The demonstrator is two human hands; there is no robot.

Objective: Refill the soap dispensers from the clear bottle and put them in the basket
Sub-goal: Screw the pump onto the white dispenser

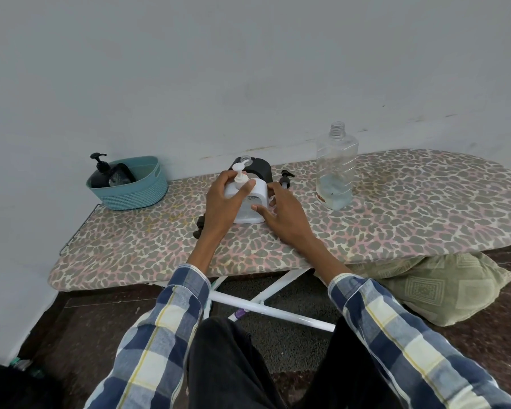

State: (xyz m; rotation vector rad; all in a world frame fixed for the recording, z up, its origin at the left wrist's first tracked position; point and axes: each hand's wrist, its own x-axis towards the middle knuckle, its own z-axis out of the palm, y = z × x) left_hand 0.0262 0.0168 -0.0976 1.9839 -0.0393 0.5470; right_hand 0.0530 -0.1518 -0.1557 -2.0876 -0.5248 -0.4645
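Checked sleeves (171,320) nearest. Our left hand (222,208) curls its fingers round the collar of the white plastic pump dispenser (260,190). Our right hand (288,215) clasps its side, mid leopard-print ironing board (396,219). We judge: brace it upright while twisting.

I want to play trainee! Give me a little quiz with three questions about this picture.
1. True or false: the clear bottle has its cap on.
2. What stands in the teal basket? A) a towel B) a black soap dispenser C) a cup
3. Which hands hold the white soap dispenser?
Key: 1 false, its neck is open. 2 B. 3 both, the left hand and the right hand.
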